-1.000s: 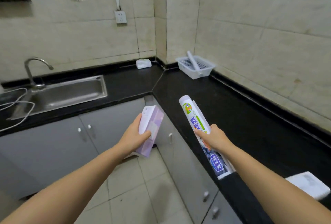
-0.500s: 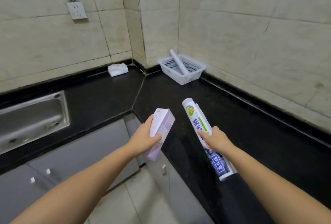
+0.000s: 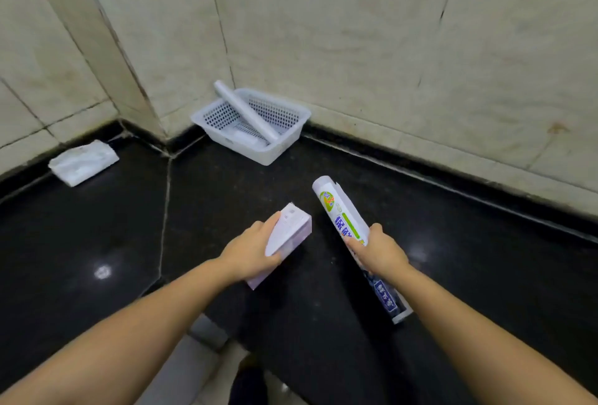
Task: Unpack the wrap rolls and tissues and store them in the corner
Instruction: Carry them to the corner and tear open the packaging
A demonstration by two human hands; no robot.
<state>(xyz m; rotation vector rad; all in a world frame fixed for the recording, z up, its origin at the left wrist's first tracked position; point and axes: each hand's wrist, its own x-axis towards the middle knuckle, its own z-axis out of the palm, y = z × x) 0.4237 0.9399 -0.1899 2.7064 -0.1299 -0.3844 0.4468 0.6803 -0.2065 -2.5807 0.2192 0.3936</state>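
Left hand (image 3: 249, 254): fingers wrapped tight round the lilac tissue box (image 3: 284, 243), held over the black counter (image 3: 81, 243)
Right hand (image 3: 378, 251): clamped mid-length on the printed wrap roll (image 3: 343, 223), its far end aimed at the corner
Basket (image 3: 275, 150): in the corner against the wall, a plain white roll (image 3: 244, 110) leaning across it, one end over the rim
Risk: drop the new roll in carelessly and it could knock the leaning one out
Risk two: wrapper looks slick, mid-grip could slide
White packet (image 3: 83, 162): lies well left of the basket
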